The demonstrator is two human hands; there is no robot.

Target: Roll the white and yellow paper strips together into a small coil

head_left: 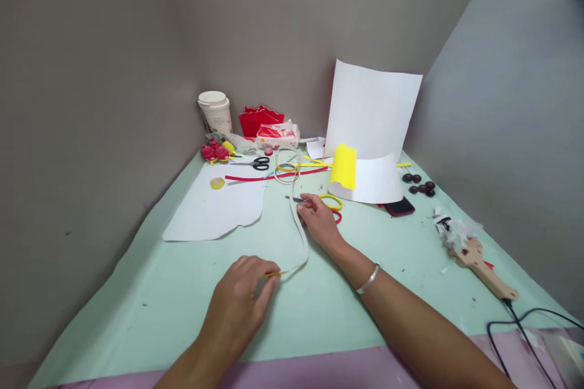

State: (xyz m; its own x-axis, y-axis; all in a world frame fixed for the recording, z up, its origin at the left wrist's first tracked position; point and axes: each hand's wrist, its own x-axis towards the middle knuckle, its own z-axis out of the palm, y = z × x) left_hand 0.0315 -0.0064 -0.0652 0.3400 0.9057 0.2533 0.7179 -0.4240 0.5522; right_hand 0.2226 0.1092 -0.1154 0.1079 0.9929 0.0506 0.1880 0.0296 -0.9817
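Note:
My left hand (241, 298) rests on the pale green table cover (137, 298), fingers pinched on the yellow near end of a long white paper strip (298, 231). The strip runs away from me and ends in a loop near the back. My right hand (317, 216), with a silver bangle on its wrist, reaches forward and closes on a thin grey tool (294, 199) lying beside the strip; I cannot name the tool. Yellow and red paper rings (335, 203) lie just behind that hand.
Black-handled scissors (255, 163), a red strip (274, 176), a white sheet (214, 206), a lidded cup (214, 110) and red paper flowers (215, 152) sit at the back left. A yellow roll (344, 167), propped white card (369, 109), phone (399, 206), dark beads (417, 183) and glue gun (481, 261) lie right.

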